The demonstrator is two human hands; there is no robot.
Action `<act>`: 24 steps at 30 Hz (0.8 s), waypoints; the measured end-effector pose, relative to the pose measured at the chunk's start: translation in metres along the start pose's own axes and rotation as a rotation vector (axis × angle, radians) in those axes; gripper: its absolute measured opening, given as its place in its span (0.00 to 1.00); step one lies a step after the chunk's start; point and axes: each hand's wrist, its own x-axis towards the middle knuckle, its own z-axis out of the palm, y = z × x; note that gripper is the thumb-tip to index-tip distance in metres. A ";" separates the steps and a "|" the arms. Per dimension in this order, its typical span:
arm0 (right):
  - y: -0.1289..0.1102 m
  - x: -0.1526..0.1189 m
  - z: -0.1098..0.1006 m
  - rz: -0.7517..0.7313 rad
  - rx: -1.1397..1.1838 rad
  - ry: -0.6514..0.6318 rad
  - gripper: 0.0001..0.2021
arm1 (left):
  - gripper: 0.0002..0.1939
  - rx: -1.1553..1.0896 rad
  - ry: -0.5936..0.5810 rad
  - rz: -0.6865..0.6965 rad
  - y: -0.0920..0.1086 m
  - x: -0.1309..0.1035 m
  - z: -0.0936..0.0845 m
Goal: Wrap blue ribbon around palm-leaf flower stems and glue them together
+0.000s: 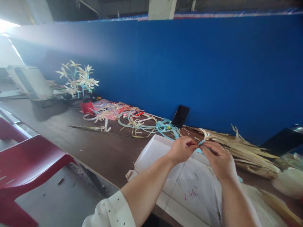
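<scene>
My left hand and my right hand meet above a flattened white cardboard box marked with red handwriting. Between their pinched fingertips is the base of a small pale leaf-strip flower, wrapped there in light blue ribbon. The pale petals stick up past the fingers. A patch of the same blue shows just below the hands. Behind them lies a tangle of light blue ribbon, close to a black phone leaning against the blue partition.
Dried leaf strips lie right of the box. Along the partition are pink sheets and scraps. Left stands a flower arrangement in a red pot. A red chair is beside the brown table.
</scene>
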 end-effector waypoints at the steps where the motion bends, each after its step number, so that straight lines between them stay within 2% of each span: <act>1: 0.001 0.000 0.000 -0.021 -0.014 -0.002 0.04 | 0.09 0.024 -0.001 0.005 0.000 0.000 0.000; 6: 0.004 0.001 -0.004 -0.049 -0.043 -0.044 0.06 | 0.10 0.058 0.000 0.037 -0.003 0.000 0.000; 11: 0.002 0.001 -0.008 0.073 0.001 -0.034 0.08 | 0.09 -0.015 -0.016 0.012 -0.001 -0.001 0.000; 15: 0.006 0.002 -0.010 0.200 0.088 -0.037 0.14 | 0.09 -0.134 -0.038 -0.057 0.007 -0.001 -0.001; 20: 0.018 0.004 -0.008 0.256 0.214 -0.089 0.15 | 0.12 -0.385 -0.126 -0.194 0.009 -0.001 -0.002; 24: 0.025 0.003 -0.005 0.321 0.347 -0.144 0.16 | 0.17 -0.553 -0.202 -0.236 0.006 0.000 -0.003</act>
